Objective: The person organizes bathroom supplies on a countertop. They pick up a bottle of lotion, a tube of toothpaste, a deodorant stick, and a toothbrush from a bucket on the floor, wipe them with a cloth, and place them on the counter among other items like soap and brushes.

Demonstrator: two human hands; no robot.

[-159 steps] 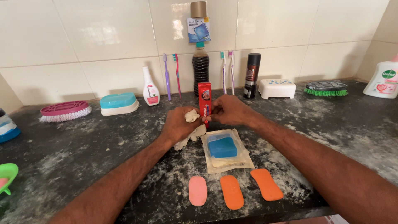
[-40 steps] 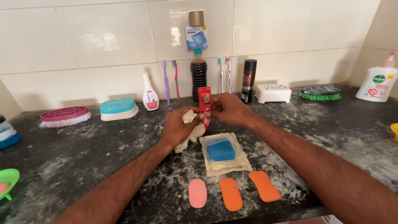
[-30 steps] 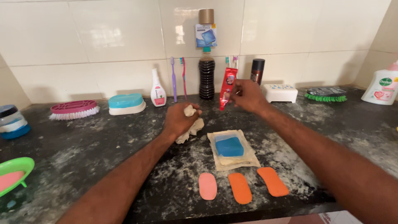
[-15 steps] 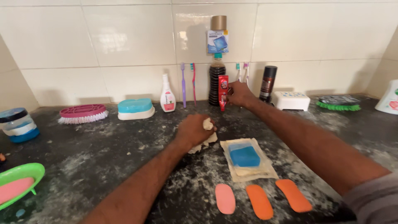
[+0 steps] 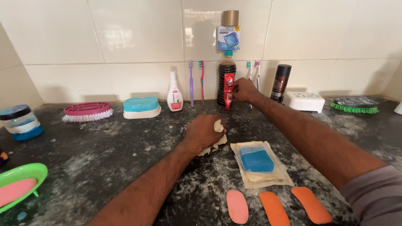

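My right hand point(image 5: 244, 89) is stretched out to the back of the table point(image 5: 104, 146), its fingers closed around a red toothpaste tube point(image 5: 228, 90) that stands upright, its lower end on or just above the table. The tube is just in front of the dark brown bottle point(image 5: 226, 77), which stands against the tiled wall and serves as my landmark here. My left hand point(image 5: 204, 133) rests nearer to me than the bottle, fingers curled tight over a crumpled pale cloth point(image 5: 217, 138) pressed to the table.

Left of the bottle, two toothbrushes, one purple point(image 5: 191, 81) and one red point(image 5: 202, 79), lean on the wall, then a small white bottle point(image 5: 174, 93), a white soap case with a teal lid point(image 5: 142, 107), a pink scrubbing brush point(image 5: 87, 112) and, far left, a blue-based jar point(image 5: 19, 122). Right of the bottle are two more toothbrushes point(image 5: 253, 73), partly behind my hand, a black spray can point(image 5: 281, 81), a white soap box point(image 5: 304, 101) and a green-bristled brush point(image 5: 354, 104).

In front of the bottle, near my left hand, a blue soap bar point(image 5: 257, 160) lies on an opened clear wrapper point(image 5: 274, 178). Closer to me still are a pink soap sliver point(image 5: 237, 206) and two orange ones point(image 5: 274, 208) point(image 5: 310, 204), side by side. A green dish point(image 5: 25, 175) with pink soap sits at the far left edge.
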